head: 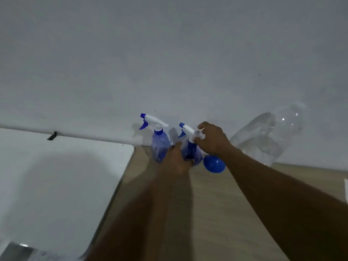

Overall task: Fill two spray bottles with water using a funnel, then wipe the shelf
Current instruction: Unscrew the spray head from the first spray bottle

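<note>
Two blue see-through spray bottles with white trigger heads stand at the back of a wooden shelf (pixel 226 204), against the wall. The left spray bottle (pixel 159 146) stands free. My left hand (pixel 178 162) wraps around the body of the right spray bottle (pixel 192 150). My right hand (pixel 212 138) grips that bottle's white trigger head (pixel 188 129) from the right. A blue funnel (pixel 214 164) lies on the shelf just right of this bottle, under my right wrist.
A big clear plastic water bottle (pixel 263 136) leans against the wall at the right. The shelf's left edge drops off to a white floor (pixel 56 176). A white scrap (pixel 346 189) shows at the right border.
</note>
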